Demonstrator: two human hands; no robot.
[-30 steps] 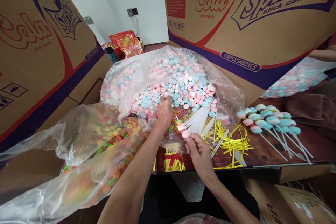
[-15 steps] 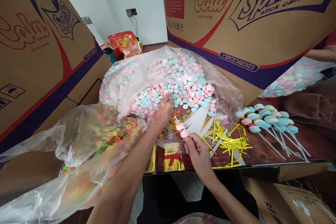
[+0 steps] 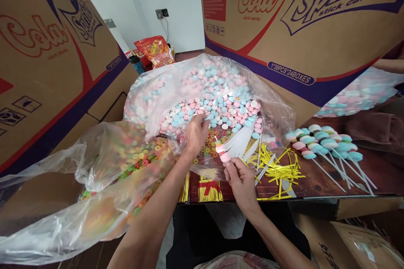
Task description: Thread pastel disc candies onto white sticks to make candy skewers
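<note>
My right hand (image 3: 241, 180) pinches a candy skewer (image 3: 223, 153), a stick with pink and white marshmallows and gummy rings threaded on it. The stick's tip points up and away from me. My left hand (image 3: 196, 134) is at the near edge of a heap of pink, white and blue marshmallows (image 3: 217, 111) in a clear plastic bag. Its fingers are closed, and a pale marshmallow shows at the fingertips, partly hidden. Gummy rings (image 3: 213, 145) lie between the two hands. White sticks (image 3: 238, 143) fan out just beyond the right hand.
Gold twist ties (image 3: 280, 172) are scattered right of my right hand. Finished skewers (image 3: 328, 143) lie farther right. A plastic bag of gummy rings (image 3: 126, 176) spreads on the left. Large cartons (image 3: 299, 29) stand at the back and left. Another person's arm (image 3: 389, 65) shows at right.
My left hand has drawn back slightly from the marshmallow heap, its fingers closing at the edge. My right hand still holds the skewer. The whole view has shifted slightly.
</note>
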